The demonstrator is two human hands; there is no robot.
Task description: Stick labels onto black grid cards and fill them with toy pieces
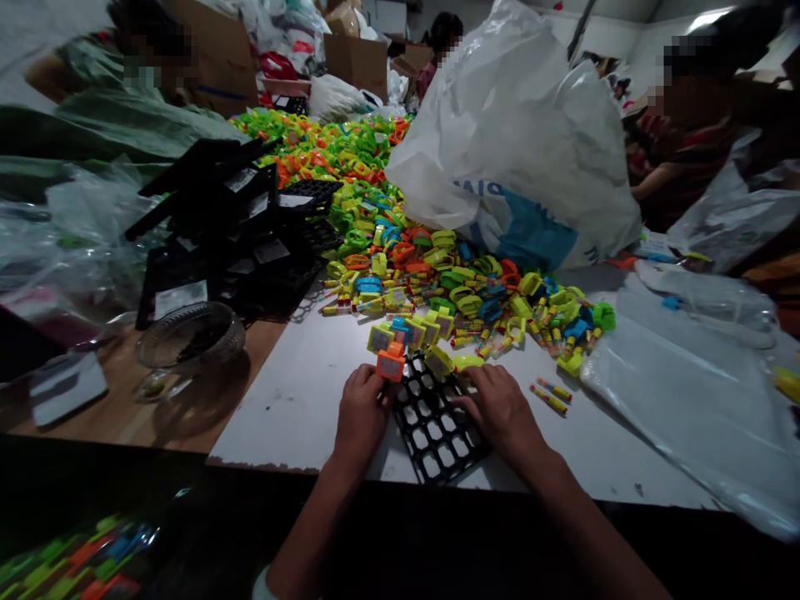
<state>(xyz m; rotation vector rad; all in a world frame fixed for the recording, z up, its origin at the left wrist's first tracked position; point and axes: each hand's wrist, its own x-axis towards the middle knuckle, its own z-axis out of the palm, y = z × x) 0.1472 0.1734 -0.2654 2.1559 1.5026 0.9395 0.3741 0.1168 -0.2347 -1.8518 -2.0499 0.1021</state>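
A black grid tray [436, 429] with rows of square openings lies on the white tabletop between my hands. Several toy watches with square faces sit in its far end, mostly yellow-green. At the tray's left edge my left hand [361, 417] has its fingers closed around an orange toy watch [391, 364]. My right hand [502, 410] is at the right edge, fingers bent at a yellow-green toy watch [467, 362]; its fingertips are partly hidden. Two small yellow-and-red tubes [551, 396] rest to the right of that hand.
A large heap of toy watches [350, 154] and small tubes spreads behind the tray. Black trays [231, 225] are stacked at left, by a clear bowl [191, 337]. A big white bag [500, 125] stands behind; clear plastic bags [675, 400] lie at right. Other people sit around.
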